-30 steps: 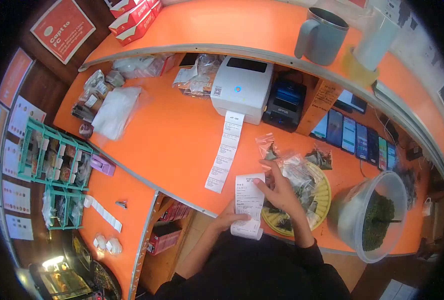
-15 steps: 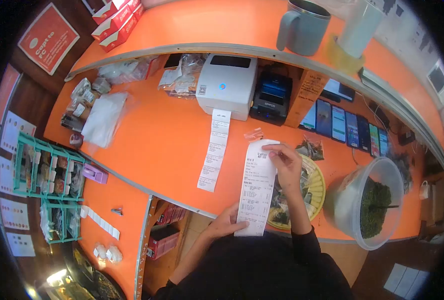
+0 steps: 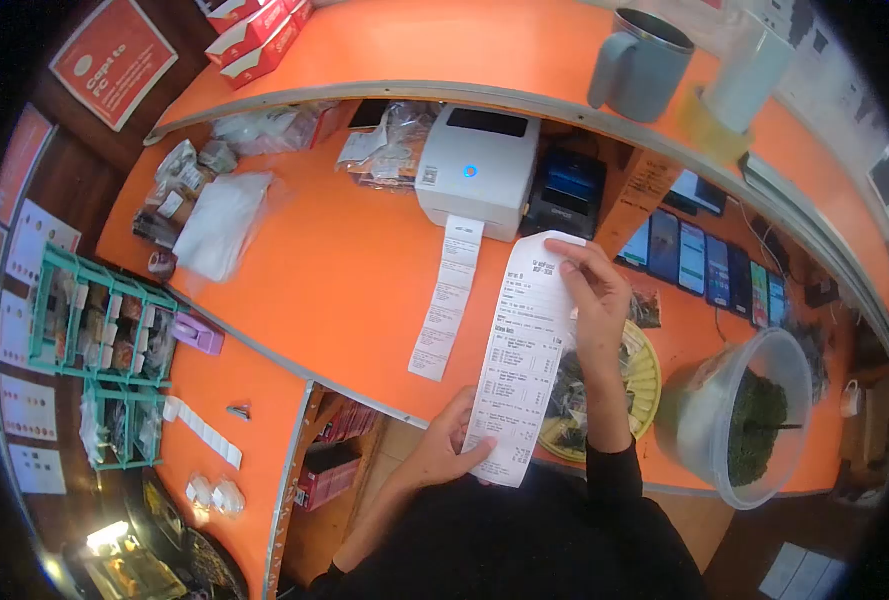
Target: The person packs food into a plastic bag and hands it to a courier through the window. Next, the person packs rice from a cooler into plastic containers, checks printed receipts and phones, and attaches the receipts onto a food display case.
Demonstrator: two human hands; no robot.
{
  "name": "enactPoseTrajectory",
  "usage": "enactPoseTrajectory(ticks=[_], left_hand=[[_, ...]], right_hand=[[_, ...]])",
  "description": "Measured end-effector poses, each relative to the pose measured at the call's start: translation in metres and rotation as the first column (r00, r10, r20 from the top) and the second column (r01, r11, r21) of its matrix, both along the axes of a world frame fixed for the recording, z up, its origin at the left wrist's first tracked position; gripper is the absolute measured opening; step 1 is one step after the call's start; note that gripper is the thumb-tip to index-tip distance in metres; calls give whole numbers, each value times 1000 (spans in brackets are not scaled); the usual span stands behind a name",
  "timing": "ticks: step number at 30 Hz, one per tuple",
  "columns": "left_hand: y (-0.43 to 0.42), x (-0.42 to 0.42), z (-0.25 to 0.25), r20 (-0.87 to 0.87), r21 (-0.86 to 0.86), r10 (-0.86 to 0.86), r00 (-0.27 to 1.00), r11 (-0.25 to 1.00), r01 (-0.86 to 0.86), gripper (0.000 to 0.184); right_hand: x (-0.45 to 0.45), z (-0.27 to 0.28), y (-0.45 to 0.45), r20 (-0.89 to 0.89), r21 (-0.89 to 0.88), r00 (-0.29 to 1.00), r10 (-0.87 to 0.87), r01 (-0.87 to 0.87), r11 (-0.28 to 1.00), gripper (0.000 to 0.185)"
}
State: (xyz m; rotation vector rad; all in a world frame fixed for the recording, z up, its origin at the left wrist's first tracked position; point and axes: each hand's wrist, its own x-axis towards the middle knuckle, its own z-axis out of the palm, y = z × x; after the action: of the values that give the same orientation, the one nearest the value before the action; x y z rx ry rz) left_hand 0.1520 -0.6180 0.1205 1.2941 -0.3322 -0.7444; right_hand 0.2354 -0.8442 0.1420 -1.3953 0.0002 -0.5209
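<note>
Stretched between both hands is a long printed receipt, tilted a little with its top end away from me. My left hand pinches its lower left edge, thumb on the printed face. At the upper right corner, my right hand grips it between thumb and fingers. To its left, a second strip of printed labels hangs out of the white label printer onto the orange counter. A round yellow tray with small packets sits partly hidden behind my right forearm.
A black printer stands beside the white one. Several phones lie in a row at the right. A clear tub holds green flakes. The raised shelf carries a grey mug and red boxes. Green racks stand left.
The receipt and both hands have come up slightly closer to the camera, the receipt's top now higher in view. The surroundings have shifted slightly right as the head moved.
</note>
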Motion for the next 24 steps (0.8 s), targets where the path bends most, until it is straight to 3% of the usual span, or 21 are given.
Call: enactPoseTrajectory(ticks=[6, 12, 14, 16, 24], left_hand=[[20, -6, 17, -83, -46, 65, 994, 997, -69, 56], [64, -28, 28, -109, -71, 368, 924, 924, -376, 57], [80, -39, 31, -105, -54, 488, 867, 867, -495, 56], [106, -55, 36, 80, -33, 569, 818, 822, -568, 57], [207, -143, 99, 133, -54, 848, 513, 523, -851, 57]], right_hand=[[29, 20, 34, 75, 14, 993, 95, -96, 995, 22], [62, 39, 122, 126, -46, 935, 332, -329, 943, 31], [69, 41, 160, 143, -32, 886, 441, -441, 897, 38], [66, 53, 207, 147, -26, 818, 556, -559, 829, 40], [3, 118, 392, 183, -62, 506, 843, -850, 523, 52]])
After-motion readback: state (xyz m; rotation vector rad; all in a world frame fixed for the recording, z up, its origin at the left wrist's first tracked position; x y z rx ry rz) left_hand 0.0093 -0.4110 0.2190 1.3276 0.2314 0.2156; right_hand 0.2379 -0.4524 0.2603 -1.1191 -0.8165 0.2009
